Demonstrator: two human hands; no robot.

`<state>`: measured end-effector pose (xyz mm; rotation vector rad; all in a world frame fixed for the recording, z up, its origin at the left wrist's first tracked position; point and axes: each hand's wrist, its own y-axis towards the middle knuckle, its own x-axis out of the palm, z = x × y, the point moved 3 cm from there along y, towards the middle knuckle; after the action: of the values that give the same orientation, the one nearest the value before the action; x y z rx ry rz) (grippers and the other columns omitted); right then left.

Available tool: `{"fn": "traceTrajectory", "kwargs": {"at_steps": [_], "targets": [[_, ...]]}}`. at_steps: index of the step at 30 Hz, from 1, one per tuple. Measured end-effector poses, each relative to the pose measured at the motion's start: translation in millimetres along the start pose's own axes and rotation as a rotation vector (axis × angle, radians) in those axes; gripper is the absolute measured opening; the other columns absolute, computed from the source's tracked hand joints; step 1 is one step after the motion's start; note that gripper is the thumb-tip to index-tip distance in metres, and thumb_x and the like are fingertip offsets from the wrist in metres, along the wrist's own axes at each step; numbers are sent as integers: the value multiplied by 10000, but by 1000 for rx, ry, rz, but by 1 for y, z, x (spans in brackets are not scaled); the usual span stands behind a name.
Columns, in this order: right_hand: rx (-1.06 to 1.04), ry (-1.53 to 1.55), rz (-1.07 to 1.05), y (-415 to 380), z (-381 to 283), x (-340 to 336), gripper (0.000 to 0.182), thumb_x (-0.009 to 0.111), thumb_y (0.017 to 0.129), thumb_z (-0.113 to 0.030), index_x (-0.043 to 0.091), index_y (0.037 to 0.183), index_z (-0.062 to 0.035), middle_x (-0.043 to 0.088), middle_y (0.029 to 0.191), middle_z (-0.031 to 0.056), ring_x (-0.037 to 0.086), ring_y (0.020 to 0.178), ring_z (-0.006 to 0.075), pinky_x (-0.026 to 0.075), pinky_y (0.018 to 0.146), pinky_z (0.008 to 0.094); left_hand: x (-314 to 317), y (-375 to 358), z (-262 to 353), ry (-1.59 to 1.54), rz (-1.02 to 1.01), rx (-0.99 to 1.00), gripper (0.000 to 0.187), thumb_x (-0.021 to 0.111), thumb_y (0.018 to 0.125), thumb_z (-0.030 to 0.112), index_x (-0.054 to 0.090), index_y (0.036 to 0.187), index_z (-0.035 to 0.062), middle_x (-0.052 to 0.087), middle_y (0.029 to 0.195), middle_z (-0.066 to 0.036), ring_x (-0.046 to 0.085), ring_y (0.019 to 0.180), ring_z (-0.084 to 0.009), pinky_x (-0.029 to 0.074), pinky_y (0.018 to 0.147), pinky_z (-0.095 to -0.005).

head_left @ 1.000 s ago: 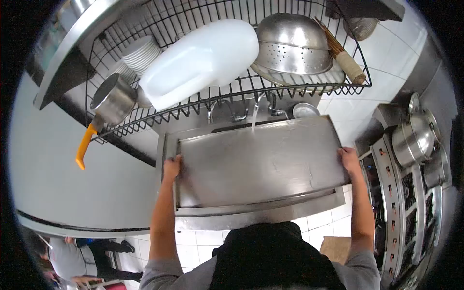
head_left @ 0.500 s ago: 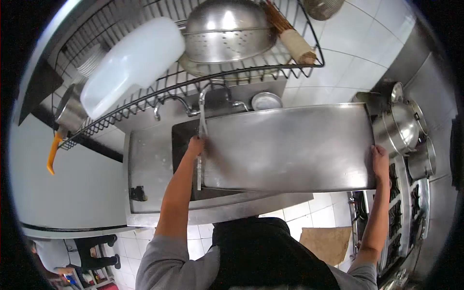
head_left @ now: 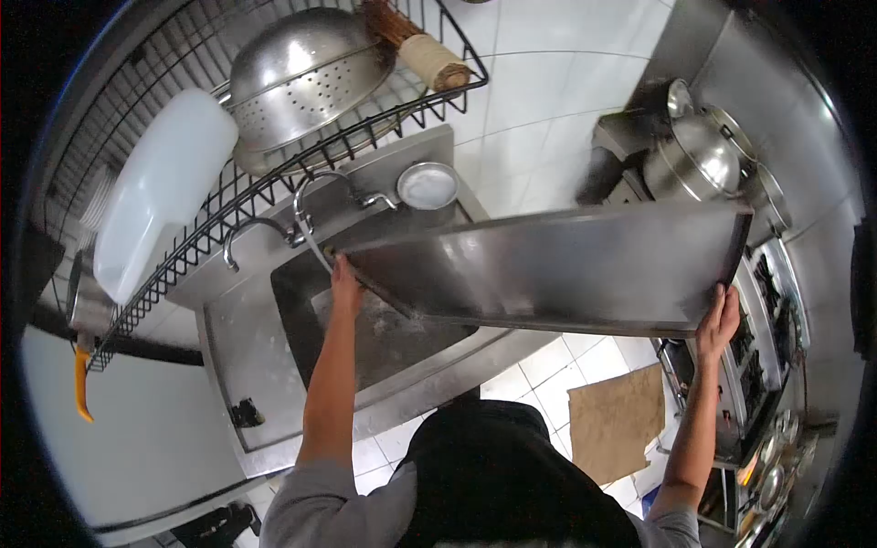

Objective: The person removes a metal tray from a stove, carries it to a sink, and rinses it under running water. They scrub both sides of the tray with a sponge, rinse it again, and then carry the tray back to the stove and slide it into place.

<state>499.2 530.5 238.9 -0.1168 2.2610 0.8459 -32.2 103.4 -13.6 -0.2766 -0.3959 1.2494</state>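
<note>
Well, the metal tray [head_left: 548,269] I have lifted lies with its long axis running from side to side, one end over the basin of the sink [head_left: 239,356] and the other reaching out past the sink's right side towards the stove [head_left: 775,310]. It is tilted, its broad flat face turned up towards me and its long near edge low. My left hand [head_left: 345,288] grips the left end, above the sink, the forearm stretched almost straight ahead. My right hand [head_left: 719,320] is closed on the right end, right of the sink, fingers up and forearm rising from below. Behind the sink, water runs from a tap [head_left: 306,196] beside the tray's left corner, and a round metal bowl [head_left: 427,185] sits at the sink's back. Above the sink hangs a wire rack [head_left: 203,233] with a colander [head_left: 311,82] and a white plastic container [head_left: 174,183]. Right of the sink, a brown mat [head_left: 617,425] lies on the white tiled floor [head_left: 544,365]
</note>
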Motion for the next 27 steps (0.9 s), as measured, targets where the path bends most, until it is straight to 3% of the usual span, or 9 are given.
{"fn": "traceTrajectory", "kwargs": {"at_steps": [3,8,10,12,16,19,22,24,27], "targets": [[-159,-21,241,-42,22,-12,279,469,1003,-205,552,1021,61,547,911,89,472,825,166,413,783,282,-14,-5,-26,-156,-24,130,788,391,944,607,223,1483,58,319,1483,-182,338,1345,-358,307,1075,-526],[134,-70,276,-121,67,-21,304,442,1002,-205,564,1071,64,603,1032,139,547,944,229,422,874,327,-59,-35,-32,-56,-327,390,533,489,980,318,347,1411,38,410,1424,-141,408,1297,-274,349,1052,-428],[155,956,174,-141,84,-8,185,521,932,-166,559,991,4,608,1035,139,571,962,232,450,874,359,-77,-56,-41,-14,-373,388,520,549,938,259,393,1383,42,438,1404,-125,438,1262,-246,357,1042,-410],[-80,510,77,-149,34,-22,259,478,942,-227,586,1048,-18,594,1072,131,550,1028,236,431,913,367,-64,-103,-12,72,-515,354,728,626,884,417,344,1419,11,409,1439,-117,381,1321,-233,286,1100,-407],[-79,902,108,-187,83,2,164,512,897,-112,572,997,3,587,1067,155,539,1075,282,406,982,403,-97,-93,-18,228,-619,654,654,625,868,491,441,1318,54,439,1392,-125,411,1288,-277,315,1079,-455],[213,1012,189,-212,111,5,157,578,852,-111,589,964,-2,605,1030,132,559,1052,262,429,941,366,-45,-122,32,167,-749,717,546,611,901,422,453,1296,81,465,1357,-128,424,1274,-286,315,1073,-479],[400,315,220,-209,166,-13,229,501,952,-200,567,927,18,576,828,172,553,805,263,454,758,355,12,-124,74,370,-750,792,509,595,926,373,456,1292,48,475,1347,-132,448,1241,-270,328,1058,-421],[492,284,308,-196,201,-40,326,477,988,-271,535,911,40,503,735,190,450,667,227,422,657,378,92,-157,100,965,-395,688,493,591,929,384,497,1215,-6,527,1242,-126,471,1192,-249,344,1023,-356],[767,205,299,-211,279,-82,365,518,956,-330,564,849,15,518,680,219,508,635,340,438,643,411,213,-178,93,1135,-520,667,557,594,920,405,493,1217,-55,555,1121,-136,511,1047,-251,394,925,-350]]}}
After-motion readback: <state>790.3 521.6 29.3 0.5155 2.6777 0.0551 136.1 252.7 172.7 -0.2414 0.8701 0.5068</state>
